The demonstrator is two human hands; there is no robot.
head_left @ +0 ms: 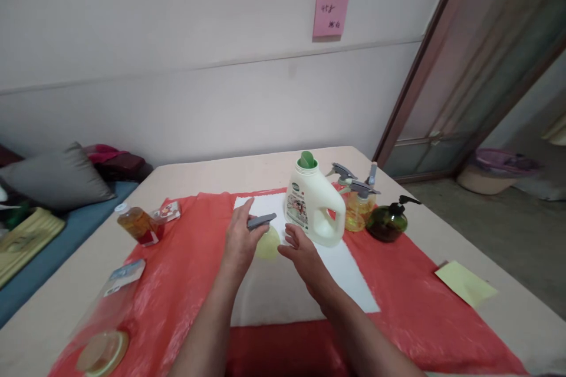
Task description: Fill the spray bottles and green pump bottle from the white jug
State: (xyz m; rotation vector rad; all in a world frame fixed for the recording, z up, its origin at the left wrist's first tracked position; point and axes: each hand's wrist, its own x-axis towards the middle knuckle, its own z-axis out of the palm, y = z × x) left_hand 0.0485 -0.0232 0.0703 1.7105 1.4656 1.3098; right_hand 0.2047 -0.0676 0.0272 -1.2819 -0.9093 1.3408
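A small spray bottle (268,245) with pale yellow liquid and a grey spray head stands on a white sheet (265,300) in front of me. My left hand (241,232) is closed about its grey head, thumb on the near side. Just right of the bottle, my right hand (300,250) has its fingers apart and holds nothing. Behind that hand is a large cream jug (316,209) with a handle and a picture label. Something green (306,159) sits in the jug's open mouth.
Right of the jug stand several grey-headed spray bottles (357,215) and a dark green pump bottle (387,224). At left lie an amber bottle (138,225), a clear plastic pouch (117,294) and a round lid (104,353). Red plastic sheeting (190,283) covers the table; a yellow note (465,283) lies right.
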